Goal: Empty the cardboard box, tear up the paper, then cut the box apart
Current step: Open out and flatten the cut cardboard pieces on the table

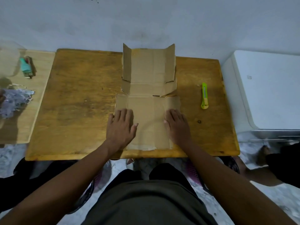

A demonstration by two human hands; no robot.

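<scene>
Opened out flat at centre frame: box (148, 101), laid on the wooden counter (78, 101), far panel with two side flaps (127, 62) standing up toward the wall. Pressed down on the near panel: left hand (121, 125) at its left edge, right hand (177, 124) at its right edge, both flat with fingers straight, apart from each other, gripping nothing. Right of the box and clear of it: green cutter (204, 96), lying lengthwise. At far left, on a paler board (24, 111): heap of torn paper (14, 101), and above it something teal, perhaps a lighter (26, 66), too blurred to tell.
</scene>
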